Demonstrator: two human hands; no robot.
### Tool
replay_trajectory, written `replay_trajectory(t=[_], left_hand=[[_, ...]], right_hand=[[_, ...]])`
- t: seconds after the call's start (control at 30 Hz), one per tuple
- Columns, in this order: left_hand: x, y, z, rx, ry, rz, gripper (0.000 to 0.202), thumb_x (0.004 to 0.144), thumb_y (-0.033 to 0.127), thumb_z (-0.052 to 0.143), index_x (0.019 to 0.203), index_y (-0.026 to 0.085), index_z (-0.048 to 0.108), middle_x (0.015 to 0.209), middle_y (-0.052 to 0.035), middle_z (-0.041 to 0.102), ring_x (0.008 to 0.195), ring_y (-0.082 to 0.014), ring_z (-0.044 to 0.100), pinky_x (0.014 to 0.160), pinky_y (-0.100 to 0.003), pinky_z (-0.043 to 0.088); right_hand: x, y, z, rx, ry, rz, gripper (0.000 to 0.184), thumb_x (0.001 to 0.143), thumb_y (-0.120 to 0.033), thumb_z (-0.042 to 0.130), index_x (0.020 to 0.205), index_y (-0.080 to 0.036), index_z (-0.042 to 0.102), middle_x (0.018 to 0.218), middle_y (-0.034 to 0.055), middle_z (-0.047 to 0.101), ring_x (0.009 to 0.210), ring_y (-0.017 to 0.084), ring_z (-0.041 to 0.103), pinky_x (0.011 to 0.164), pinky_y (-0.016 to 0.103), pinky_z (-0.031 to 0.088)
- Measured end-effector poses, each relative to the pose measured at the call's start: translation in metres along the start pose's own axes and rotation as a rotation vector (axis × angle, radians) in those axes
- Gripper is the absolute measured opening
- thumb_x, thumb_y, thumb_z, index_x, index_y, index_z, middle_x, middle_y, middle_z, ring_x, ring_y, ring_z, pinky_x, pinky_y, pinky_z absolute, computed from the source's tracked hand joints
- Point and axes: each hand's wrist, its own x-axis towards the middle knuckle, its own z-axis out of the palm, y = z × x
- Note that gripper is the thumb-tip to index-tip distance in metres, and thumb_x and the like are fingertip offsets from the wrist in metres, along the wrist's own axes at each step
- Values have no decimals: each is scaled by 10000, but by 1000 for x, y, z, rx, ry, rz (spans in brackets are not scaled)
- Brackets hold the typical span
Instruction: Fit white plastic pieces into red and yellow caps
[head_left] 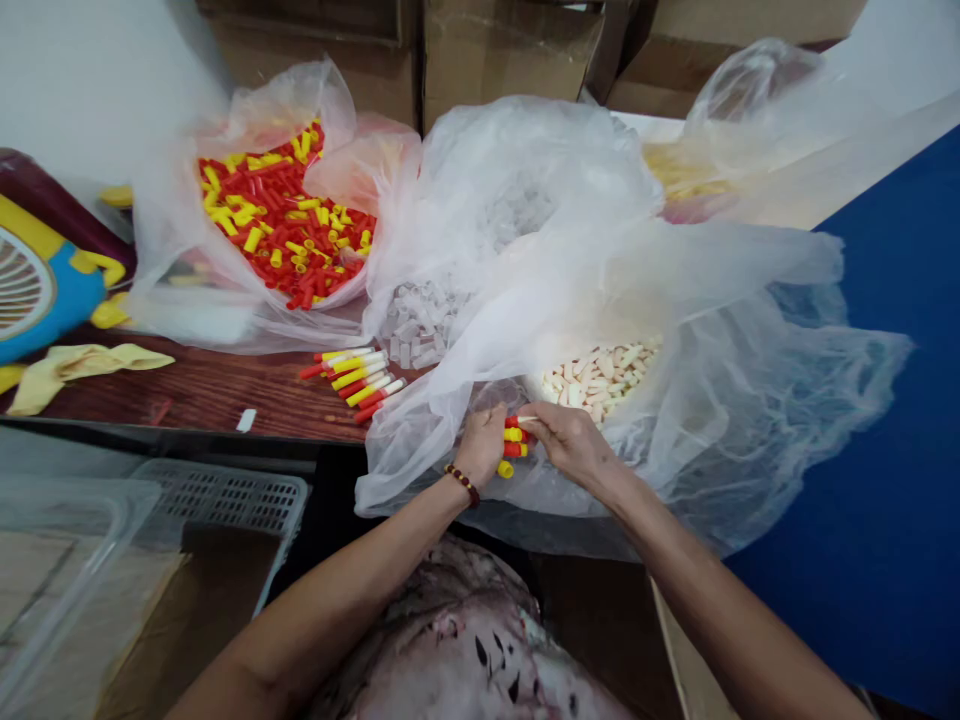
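My left hand (481, 445) is closed round a bundle of red and yellow plastic tubes (514, 437), their ends facing right. Pinched in my right hand (568, 437) is a small pale piece (527, 419), held against the end of a top red tube; the fingers partly hide it. Just behind my right hand, an open plastic bag holds many pale, cream pieces (598, 378). To the left of my hands, several red and yellow tubes with white sections and clear ends (360, 378) lie in a loose row on the table.
A bag of loose red and yellow tubes (289, 225) stands at the back left, beside clear short tubes (420, 320). The brown table (217, 395) carries a yellow cloth (90, 365) and a blue-yellow fan (45, 270). Plastic baskets (225, 495) are below left; cardboard boxes (510, 55) stand behind.
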Motion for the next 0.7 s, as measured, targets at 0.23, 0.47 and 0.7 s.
replay_trajectory(t=[0.23,0.47,0.7], left_hand=[[-8,18,-3,39,-184,-21,421,832,527,554,698,128,576,631,-22,577,503,-66,508,457,-161,373],[0,28,9,-37,-125,-125,409,821,567,549,826,159,572,620,21,540,400,-47,428,355,-151,265],[2,19,2,-102,-130,-135,429,810,597,548,825,168,531,595,42,503,381,-46,439,336,-144,275]], right_hand=[[3,13,-25,206,-118,196,292,936,-385,452,1092,-193,607,739,10,668,645,149,623,595,237,434],[14,34,-50,-599,-63,685,230,867,-344,488,799,-188,644,869,92,696,831,224,632,623,279,362],[12,35,-43,-517,13,697,116,826,-282,511,814,-202,595,878,68,685,808,205,620,604,270,349]])
